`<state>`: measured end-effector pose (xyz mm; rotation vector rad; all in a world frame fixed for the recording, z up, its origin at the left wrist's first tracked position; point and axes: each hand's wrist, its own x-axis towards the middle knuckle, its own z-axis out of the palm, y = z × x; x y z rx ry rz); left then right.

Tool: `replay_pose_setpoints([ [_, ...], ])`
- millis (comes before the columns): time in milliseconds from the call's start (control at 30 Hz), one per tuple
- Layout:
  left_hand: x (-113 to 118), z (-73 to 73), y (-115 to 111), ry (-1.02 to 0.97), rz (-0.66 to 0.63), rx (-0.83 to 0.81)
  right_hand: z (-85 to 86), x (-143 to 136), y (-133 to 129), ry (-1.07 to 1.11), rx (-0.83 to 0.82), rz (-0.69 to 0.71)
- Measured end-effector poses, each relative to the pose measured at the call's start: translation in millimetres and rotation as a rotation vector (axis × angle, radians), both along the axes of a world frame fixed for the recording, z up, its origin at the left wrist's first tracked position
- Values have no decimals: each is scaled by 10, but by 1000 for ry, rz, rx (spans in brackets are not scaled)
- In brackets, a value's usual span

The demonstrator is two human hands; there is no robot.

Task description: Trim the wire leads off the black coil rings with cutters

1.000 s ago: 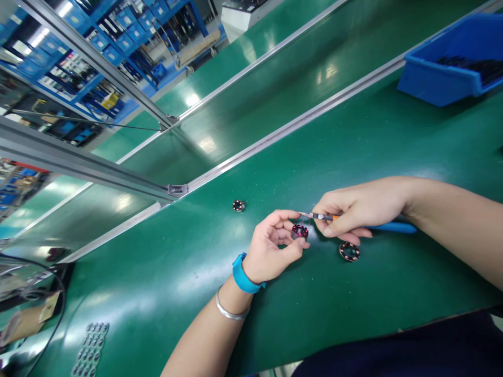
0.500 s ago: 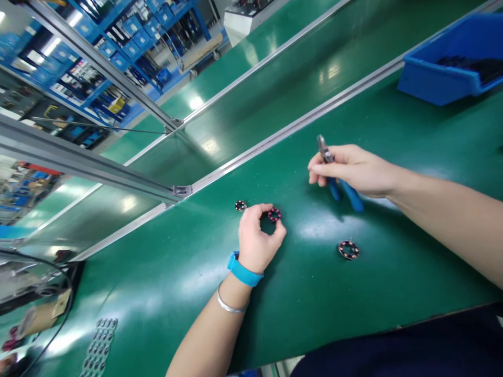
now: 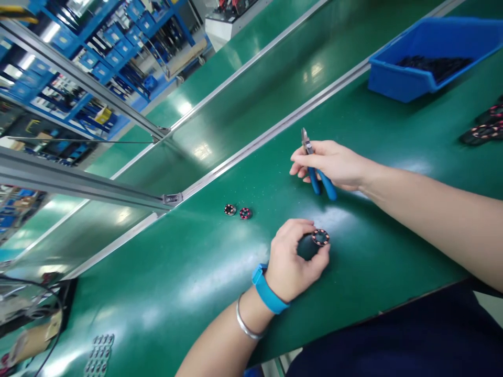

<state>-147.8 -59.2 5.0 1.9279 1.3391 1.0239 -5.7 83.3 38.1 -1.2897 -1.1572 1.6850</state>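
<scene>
My left hand [image 3: 293, 262] pinches a black ring with copper coils, like a motor stator [image 3: 314, 238], between thumb and forefinger, low over the green table. In my right hand [image 3: 340, 162] is a pair of blue-handled cutting pliers [image 3: 323, 180], jaws pointing up and away from me. Left of the hands, a copper-coiled stator [image 3: 230, 210] and a pink-coiled stator [image 3: 245, 213] lie side by side on the table.
A blue bin [image 3: 401, 84] holding dark pieces stands at the back right. Several dark coiled rings [image 3: 485, 128] are piled at the right edge. Several small metal parts [image 3: 100, 353] lie in rows at lower left. A metal rail [image 3: 271, 136] borders the table's far side.
My left hand has let go of the pink-coiled stator beside the other one, moved right and taken hold of the copper-coiled stator there. My right hand still holds the pliers.
</scene>
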Motion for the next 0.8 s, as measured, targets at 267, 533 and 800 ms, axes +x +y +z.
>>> replay_pose_setpoints([
  [267,-229,8,165,-580,327,-291,-15,61,-188,-63,109,523],
  [533,-173,-3,190,-602,267,-275,18,-157,-427,-341,461,399],
  [800,-189,25,170,-573,217,-321,-30,-63,-309,-181,399,354],
])
